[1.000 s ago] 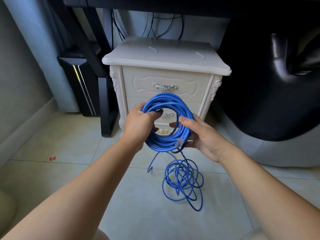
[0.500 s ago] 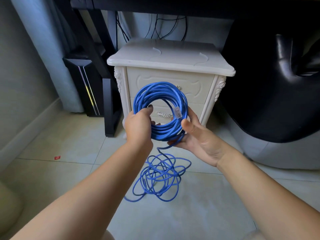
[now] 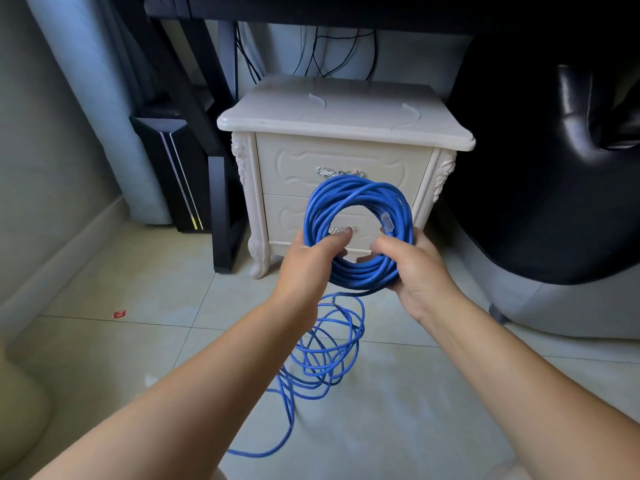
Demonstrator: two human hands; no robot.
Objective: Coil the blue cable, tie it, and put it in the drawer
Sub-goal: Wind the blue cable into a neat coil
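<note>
Both hands grip the blue cable (image 3: 360, 202) coil (upright ring); loose loops trail on the floor.

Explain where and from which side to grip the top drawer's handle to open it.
Probably the middle of the silver handle, from straight in front, fingers hooked behind it: it lies horizontal, centred on the closed top drawer. The left hand and right hand both hold the blue cable; free one first.

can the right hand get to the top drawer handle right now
Probably not yet: the right hand grips the blue cable coil along with the left hand. The top drawer handle sits just beyond the coil with nothing else in front.
</note>
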